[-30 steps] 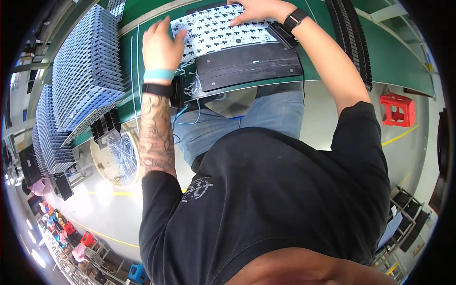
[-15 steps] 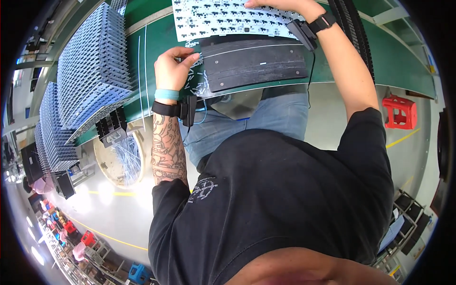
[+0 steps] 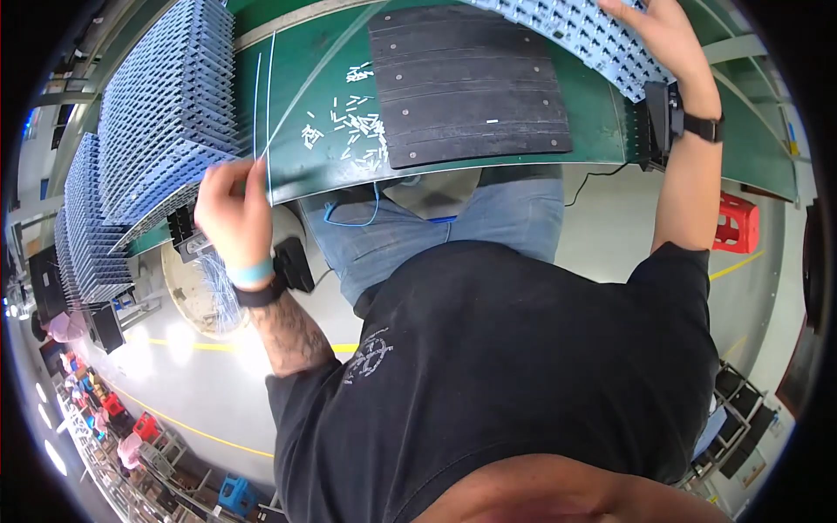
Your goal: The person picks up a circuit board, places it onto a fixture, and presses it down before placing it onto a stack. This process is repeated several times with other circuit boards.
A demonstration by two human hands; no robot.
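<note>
My left hand (image 3: 234, 209) is closed in a pinch at the table's front edge, left of the black board. From its fingertips a long, thin pale strip (image 3: 316, 80), smeared by motion, slants up and to the right. At the far right, my right hand (image 3: 667, 39) grips the edge of a light-blue circuit board (image 3: 575, 37) with rows of dark parts. That board is tilted and partly out of the picture. Between my hands lies a black slatted board (image 3: 471, 91) with screws. Small white pieces (image 3: 362, 126) are scattered along its left side.
Tall stacks of circuit boards (image 3: 161, 113) stand at the left of the green table (image 3: 597, 139). Below them a round bin (image 3: 187, 292) holds many thin strips. A red stool (image 3: 737, 224) is on the floor at right. A cable (image 3: 593, 179) hangs off the table.
My right hand has carried the circuit board to the right, off the black board, which now shows more fully. My left hand has moved left and nearer, with a thin strip now in it.
</note>
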